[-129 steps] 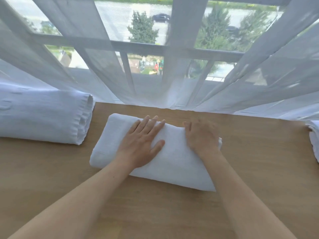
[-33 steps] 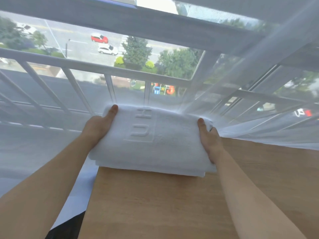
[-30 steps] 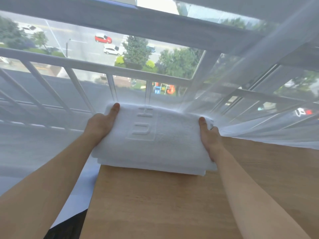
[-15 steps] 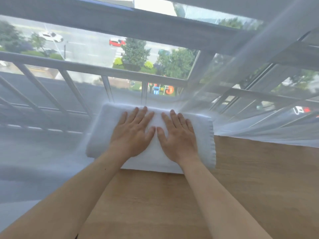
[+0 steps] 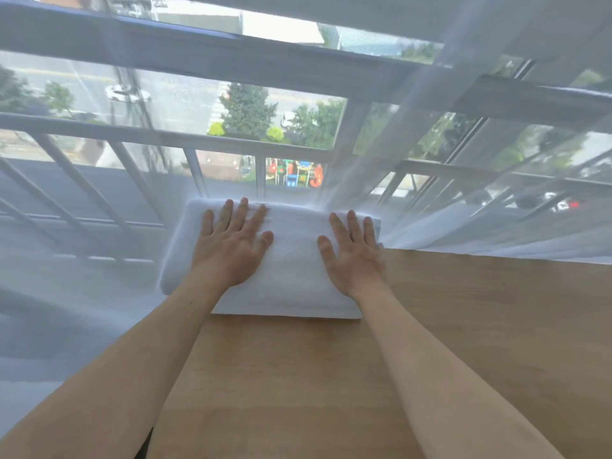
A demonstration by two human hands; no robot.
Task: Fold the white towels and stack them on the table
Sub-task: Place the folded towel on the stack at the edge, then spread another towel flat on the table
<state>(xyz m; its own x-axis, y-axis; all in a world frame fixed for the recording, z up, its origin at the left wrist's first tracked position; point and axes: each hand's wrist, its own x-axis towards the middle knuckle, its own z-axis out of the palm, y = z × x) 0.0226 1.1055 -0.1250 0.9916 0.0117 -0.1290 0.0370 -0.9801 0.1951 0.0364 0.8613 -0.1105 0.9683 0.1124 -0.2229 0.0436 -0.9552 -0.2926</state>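
Note:
A folded white towel [image 5: 291, 270] lies at the far left corner of the wooden table [image 5: 331, 376], its left end reaching past the table's left edge. My left hand [image 5: 231, 246] rests flat on the towel's left half, fingers spread. My right hand [image 5: 354, 250] presses flat on its right half, fingers apart. Neither hand grips the cloth. Whether other towels lie beneath it is hidden.
A sheer white curtain [image 5: 496, 160] hangs right behind the towel and drapes onto the table's far edge. Behind it are the window frame and railing [image 5: 165, 137]. The table's left edge runs down from under the towel, with floor and curtain beyond.
A second ago my hands held the folded towel by its two ends. They then let go and lay flat on top side by side. Now they have slid apart toward the ends.

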